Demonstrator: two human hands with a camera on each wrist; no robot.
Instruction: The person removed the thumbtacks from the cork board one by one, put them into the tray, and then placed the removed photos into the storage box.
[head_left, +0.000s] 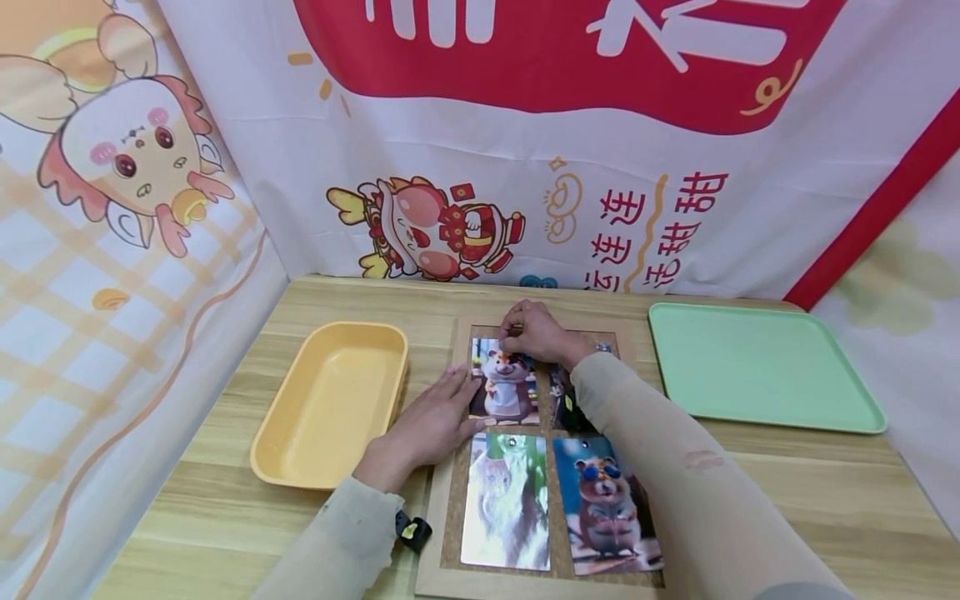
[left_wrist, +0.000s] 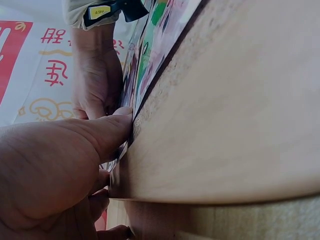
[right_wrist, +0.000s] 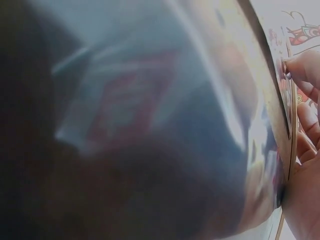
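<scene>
A wood-framed cork board (head_left: 437, 546) lies on the table with several glossy photo cards. My right hand (head_left: 536, 333) pinches a small shiny pushpin (right_wrist: 287, 75) at the top edge of the upper left card, a hamster in a white apron (head_left: 512, 396). Flat beside that card, my left hand (head_left: 431, 421) rests across the frame, fingertips on its left edge and thumb by its lower corner. Below lie a glare-washed card (head_left: 506, 500) and a card of a hamster in blue sunglasses (head_left: 606, 512), each with a pin at its top. My right forearm partly hides the upper right card (head_left: 561, 408).
A yellow tray (head_left: 273, 433) with raised sides stands left of the board. To the right, a shallow light green tray (head_left: 765, 367) lies near the back edge of the wooden table (head_left: 202, 517). A printed cloth (head_left: 450, 133) hangs behind the table.
</scene>
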